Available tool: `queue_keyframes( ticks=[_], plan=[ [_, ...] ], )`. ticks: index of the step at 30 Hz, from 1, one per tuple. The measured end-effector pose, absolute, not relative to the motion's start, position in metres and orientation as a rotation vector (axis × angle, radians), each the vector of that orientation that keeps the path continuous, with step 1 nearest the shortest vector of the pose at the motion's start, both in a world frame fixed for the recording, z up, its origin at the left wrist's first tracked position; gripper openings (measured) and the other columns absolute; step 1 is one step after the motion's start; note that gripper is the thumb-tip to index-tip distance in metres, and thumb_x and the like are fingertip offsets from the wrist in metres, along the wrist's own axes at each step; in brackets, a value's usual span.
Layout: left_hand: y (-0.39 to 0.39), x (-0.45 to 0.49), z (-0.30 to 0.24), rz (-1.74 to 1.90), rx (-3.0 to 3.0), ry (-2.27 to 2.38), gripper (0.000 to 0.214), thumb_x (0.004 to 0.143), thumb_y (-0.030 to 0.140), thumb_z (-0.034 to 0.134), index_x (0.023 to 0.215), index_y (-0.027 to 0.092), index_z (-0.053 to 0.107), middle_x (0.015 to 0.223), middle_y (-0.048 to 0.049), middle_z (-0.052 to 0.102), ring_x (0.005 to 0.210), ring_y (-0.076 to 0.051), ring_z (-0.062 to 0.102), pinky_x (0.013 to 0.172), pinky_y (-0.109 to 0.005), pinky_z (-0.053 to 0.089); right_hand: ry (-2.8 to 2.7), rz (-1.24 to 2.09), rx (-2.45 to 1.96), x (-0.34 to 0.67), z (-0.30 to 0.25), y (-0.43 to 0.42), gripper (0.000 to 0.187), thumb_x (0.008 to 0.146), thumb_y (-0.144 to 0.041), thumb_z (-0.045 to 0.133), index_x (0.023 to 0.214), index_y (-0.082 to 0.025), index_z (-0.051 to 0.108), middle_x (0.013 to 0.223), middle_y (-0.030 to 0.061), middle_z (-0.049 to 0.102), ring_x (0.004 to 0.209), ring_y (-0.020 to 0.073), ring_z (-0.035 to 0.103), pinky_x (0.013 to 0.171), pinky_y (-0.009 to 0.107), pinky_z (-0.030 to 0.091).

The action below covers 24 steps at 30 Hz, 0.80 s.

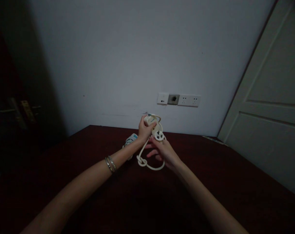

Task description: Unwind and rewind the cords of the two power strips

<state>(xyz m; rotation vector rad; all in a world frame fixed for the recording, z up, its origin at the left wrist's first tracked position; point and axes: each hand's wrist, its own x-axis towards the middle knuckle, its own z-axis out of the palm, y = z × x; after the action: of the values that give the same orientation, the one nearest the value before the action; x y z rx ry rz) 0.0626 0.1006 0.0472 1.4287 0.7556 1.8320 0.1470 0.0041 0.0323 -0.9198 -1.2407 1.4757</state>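
Note:
My left hand (144, 130) is closed around a white rounded casing (150, 121) with small blue lettering, thumb on top. Just below it, my right hand (163, 148) grips a white round plug (159, 135) between thumb and index finger, its face with three dark marks turned towards me. The other fingers of that hand are spread. A white cord (155, 168) hangs in a loop around the right hand and has a loose knot in it at the left. Both hands are above the dark red tabletop (137, 201).
Partly hidden behind my left forearm lies a white and blue bundle (130, 139). On the wall behind are a double socket plate (189, 100), a grey plate (173, 99) and a white plate (162, 98). Door panels stand at right (271, 97) and dark left.

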Motion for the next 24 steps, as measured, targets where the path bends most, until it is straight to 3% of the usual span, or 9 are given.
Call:
queue_keyframes(
  ticks=[3,6,9,12,15,19,22,24],
  plan=[
    [0.096,0.066,0.042,1.789,1.434,0.719,0.044,0.06,0.025,0.071,0.098,0.018,0.049,0.083,-0.0001,0.058,0.078,-0.014,0.056,0.072,-0.024,0.045,-1.303,1.394,-0.932,0.141,0.025,0.009,0.036,0.066,-0.041,0.07,0.087,-0.018,0.051,0.063,-0.0007,0.064,0.045,0.0114,0.061,0.027,0.01,0.018],
    [0.098,0.067,0.036,1.737,1.487,0.652,0.045,0.062,0.029,0.071,0.1,0.018,0.05,0.084,-0.0004,0.059,0.078,-0.014,0.056,0.072,-0.024,0.045,-1.301,1.373,-0.907,0.138,0.02,0.016,0.031,0.058,-0.032,0.075,0.076,-0.017,0.053,0.057,-0.0034,0.06,0.047,0.0094,0.058,0.032,0.012,0.03],
    [0.105,0.061,0.033,1.636,1.649,0.614,0.044,0.064,0.03,0.07,0.103,0.018,0.051,0.087,-0.001,0.059,0.08,-0.014,0.056,0.073,-0.023,0.044,-1.247,1.475,-0.88,0.141,0.024,0.016,0.028,0.057,-0.025,0.072,0.076,-0.017,0.053,0.058,-0.003,0.06,0.054,0.0117,0.061,0.046,0.019,0.048],
    [0.114,0.047,0.034,1.557,1.8,0.658,0.044,0.064,0.032,0.07,0.102,0.017,0.054,0.09,-0.002,0.06,0.083,-0.015,0.056,0.073,-0.022,0.044,-1.202,1.559,-0.85,0.15,0.03,0.012,0.026,0.058,-0.022,0.068,0.075,-0.018,0.049,0.054,-0.0045,0.057,0.052,0.0124,0.06,0.055,0.026,0.052],
    [0.124,0.032,0.035,1.544,1.826,0.774,0.041,0.064,0.033,0.069,0.1,0.016,0.055,0.088,-0.0019,0.06,0.081,-0.015,0.056,0.072,-0.022,0.044,-1.208,1.533,-0.802,0.161,0.032,0.011,0.026,0.06,-0.027,0.069,0.073,-0.018,0.048,0.046,-0.009,0.046,0.041,0.0073,0.049,0.05,0.025,0.05],
    [0.13,0.022,0.033,1.521,1.839,0.753,0.042,0.065,0.032,0.068,0.102,0.017,0.053,0.089,-0.0017,0.058,0.082,-0.015,0.055,0.073,-0.023,0.044,-1.332,1.351,-0.866,0.165,0.032,0.012,0.029,0.06,-0.036,0.069,0.067,-0.018,0.046,0.041,-0.0111,0.036,0.033,0.0045,0.032,0.036,0.021,0.037],
    [0.135,0.022,0.032,1.537,1.858,0.735,0.042,0.065,0.032,0.068,0.102,0.017,0.053,0.09,-0.0024,0.058,0.083,-0.015,0.054,0.075,-0.023,0.044,-1.467,1.166,-1.006,0.16,0.031,0.007,0.025,0.068,-0.038,0.06,0.063,-0.019,0.044,0.04,-0.0091,0.036,0.033,0.0063,0.031,0.034,0.02,0.028],
    [0.139,0.023,0.033,1.562,1.849,0.748,0.043,0.065,0.031,0.068,0.102,0.016,0.052,0.09,-0.0025,0.059,0.083,-0.015,0.054,0.076,-0.024,0.044,-1.565,1.003,-1.056,0.157,0.032,0.0,0.02,0.072,-0.034,0.054,0.062,-0.018,0.046,0.045,-0.0064,0.041,0.039,0.0077,0.035,0.039,0.02,0.029]
  ],
)
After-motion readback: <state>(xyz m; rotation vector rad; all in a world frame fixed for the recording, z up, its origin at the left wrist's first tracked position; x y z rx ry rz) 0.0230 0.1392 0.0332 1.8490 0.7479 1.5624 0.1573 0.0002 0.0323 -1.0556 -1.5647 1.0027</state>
